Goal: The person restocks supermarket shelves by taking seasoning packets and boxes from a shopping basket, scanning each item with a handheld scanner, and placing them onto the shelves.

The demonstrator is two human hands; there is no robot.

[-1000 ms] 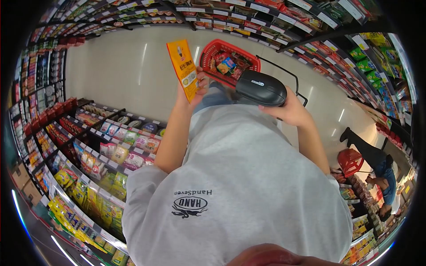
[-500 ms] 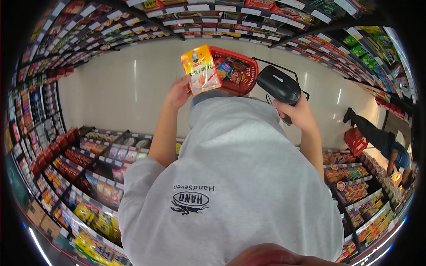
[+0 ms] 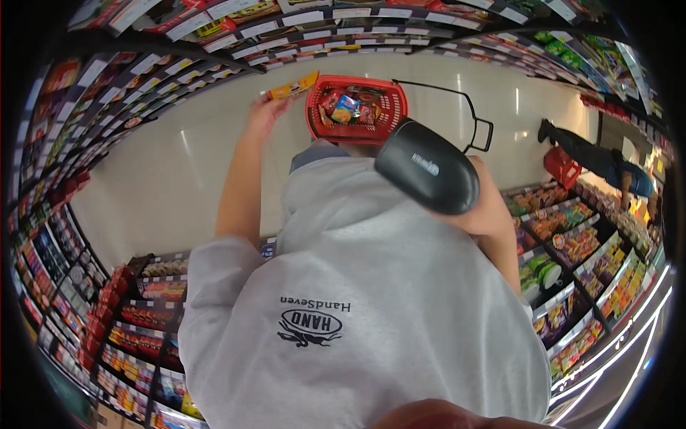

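Observation:
My left hand (image 3: 266, 114) is closed on a yellow-orange seasoning packet (image 3: 294, 86), turned almost edge-on, at the left rim of a red shopping basket (image 3: 357, 140). Inside the basket lie a blue packet (image 3: 345, 107) and several reddish packs. A black handheld barcode scanner (image 3: 429, 168) is gripped in my right hand (image 3: 480, 214), raised in front of my shirt. The scanner's head hides most of those fingers and the handle.
Shelves of packaged food (image 3: 343, 32) run along the far side of the aisle. More shelves (image 3: 579, 243) stand close behind on both sides. To the right, a person (image 3: 607, 161) is beside a red basket (image 3: 562, 168). A black basket handle (image 3: 468, 107) juts rightward.
My left hand has moved left and up, and the packet has turned from face-on to nearly edge-on. The scanner has come lower and closer to the camera. More of the basket shows.

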